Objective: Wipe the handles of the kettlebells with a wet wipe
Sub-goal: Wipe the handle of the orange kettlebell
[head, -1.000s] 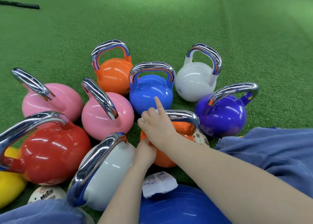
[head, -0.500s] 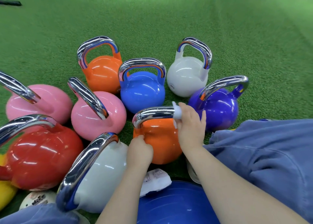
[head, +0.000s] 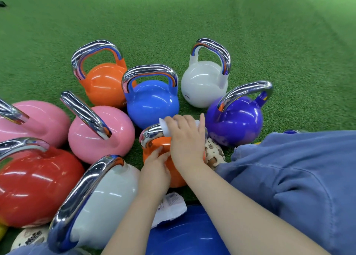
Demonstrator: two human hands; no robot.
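Glossy orange kettlebell [head: 174, 170], chrome handle [head: 152, 132]

Green turf [head: 192, 13] holds 2 pink kettlebells [head: 100, 137], a purple kettlebell [head: 237, 123], chrome handles [head: 150, 71].

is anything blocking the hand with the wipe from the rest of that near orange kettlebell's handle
Nothing visible does. The right hand already presses the wet wipe onto the chrome handle, and the bare stretch toward its left bend is open.
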